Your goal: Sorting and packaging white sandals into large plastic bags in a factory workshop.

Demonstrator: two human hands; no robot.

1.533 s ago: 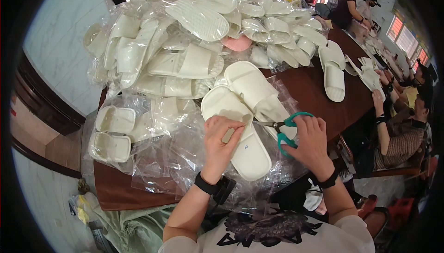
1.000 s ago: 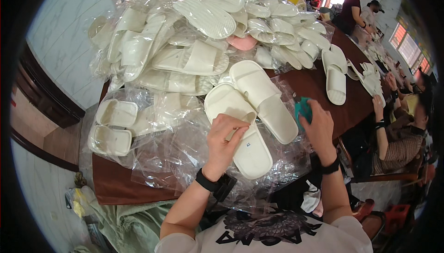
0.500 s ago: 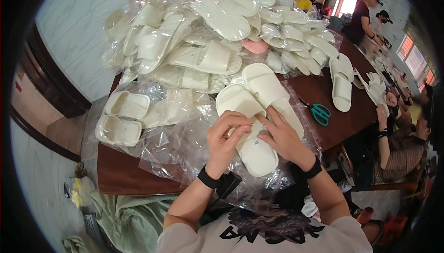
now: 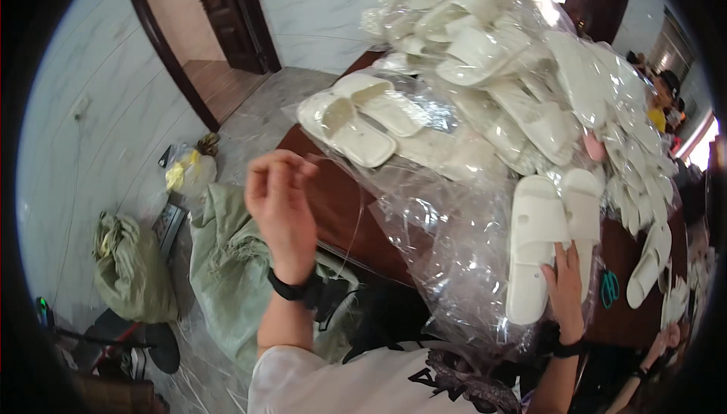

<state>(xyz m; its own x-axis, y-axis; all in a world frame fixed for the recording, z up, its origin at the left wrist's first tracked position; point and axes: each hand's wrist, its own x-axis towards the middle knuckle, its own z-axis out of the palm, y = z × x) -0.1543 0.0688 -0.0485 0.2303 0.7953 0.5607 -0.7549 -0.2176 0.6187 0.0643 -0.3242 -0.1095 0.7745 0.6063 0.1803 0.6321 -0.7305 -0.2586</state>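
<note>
Near the table's left edge my left hand (image 4: 280, 198) is raised, its fingers pinched together. Whatever sits between the fingertips is too small to make out. My right hand (image 4: 564, 281) lies with outstretched fingers on a pair of white slippers, touching the left slipper (image 4: 528, 278) and the right slipper (image 4: 581, 213) where they lie side by side. Beneath and beside them spread clear plastic bags (image 4: 462, 240). Another white pair of slippers (image 4: 348, 130) rests farther left on the table, partly in clear plastic.
A high heap of bagged white slippers (image 4: 530, 115) covers the table's back, with one pink slipper (image 4: 594, 145) in it. Teal-handled scissors (image 4: 609, 289) lie right of my right hand. Green sacks (image 4: 227, 262) stand on the floor. A co-worker's hand (image 4: 666, 336) shows at far right.
My left hand has left the slippers and moved out left past the table edge. My right hand stays on the pair, which now lies side by side. The view has turned left.
</note>
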